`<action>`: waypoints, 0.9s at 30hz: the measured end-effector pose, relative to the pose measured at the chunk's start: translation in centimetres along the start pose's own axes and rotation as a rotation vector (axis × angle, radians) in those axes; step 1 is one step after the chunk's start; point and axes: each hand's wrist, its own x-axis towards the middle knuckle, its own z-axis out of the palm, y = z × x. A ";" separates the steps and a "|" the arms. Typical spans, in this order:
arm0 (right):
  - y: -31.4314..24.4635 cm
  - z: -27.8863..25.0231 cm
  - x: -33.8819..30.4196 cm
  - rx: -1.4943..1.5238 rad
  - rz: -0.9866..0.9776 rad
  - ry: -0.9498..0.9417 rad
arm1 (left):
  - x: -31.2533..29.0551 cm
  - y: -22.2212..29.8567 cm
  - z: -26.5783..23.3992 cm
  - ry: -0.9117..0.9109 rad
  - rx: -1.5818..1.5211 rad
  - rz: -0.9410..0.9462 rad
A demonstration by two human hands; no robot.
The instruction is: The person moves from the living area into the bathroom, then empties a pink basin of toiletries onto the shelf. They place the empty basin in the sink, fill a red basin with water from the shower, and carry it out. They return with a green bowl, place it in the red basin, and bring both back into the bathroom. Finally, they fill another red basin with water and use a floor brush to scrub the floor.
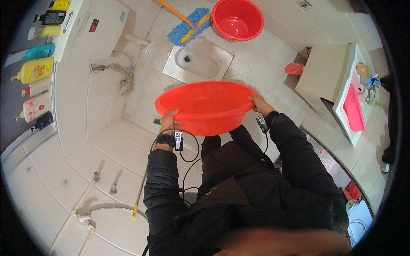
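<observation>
At the far left, eight plastic bottles (36,70) in yellow, black, blue and white stand on a dark shelf (14,81), though the curved, dim rim of the view makes that count a little uncertain. Lower on the white tiled wall (47,166) are two small metal valves (113,187), and above them one coiled grey hose (121,72) hangs.

The left arm, in a black padded sleeve (161,179), reaches forward; its left hand (168,120) pinches the near left part of the rim of a large red plastic basin (205,123), thumb over the edge. The basin lies between the two hands, in front of the person's legs, its outer wall showing below the rim nearest the body.

Beyond it are one blue mop head (200,17) with an orange handle (175,12), one white squat toilet (198,62) set in the tiled floor (256,59), and a second red plastic basin (237,25).

The right arm stretches forward and inward, and the right hand (261,106) clasps the basin's right rim; its hidden fingers cannot be made out. Two dark wristbands (165,139) show, one per wrist.

At the right, one pale cabinet (324,70) carries a white sink top (347,123) with one pink plastic tray (353,109).
</observation>
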 end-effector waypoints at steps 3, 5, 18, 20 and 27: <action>0.8 0.4 -0.5 -0.072 0.019 -0.001 | -0.2 -1.9 -1.8 0.116 0.105 -0.169; 0.4 0.7 -1.7 -0.068 -0.004 -0.025 | -0.7 -2.7 -2.7 0.069 0.076 -0.148; -2.4 -0.1 -7.7 -0.159 -0.302 0.068 | -4.7 -6.5 -3.6 -0.060 -0.138 0.080; -2.7 -0.6 -7.0 -0.128 -0.231 0.022 | -4.2 -7.2 -4.3 -0.081 -0.193 0.059; -2.1 -0.7 -10.5 -0.010 -0.189 -0.192 | -7.7 -10.0 -6.2 -0.007 -0.252 0.040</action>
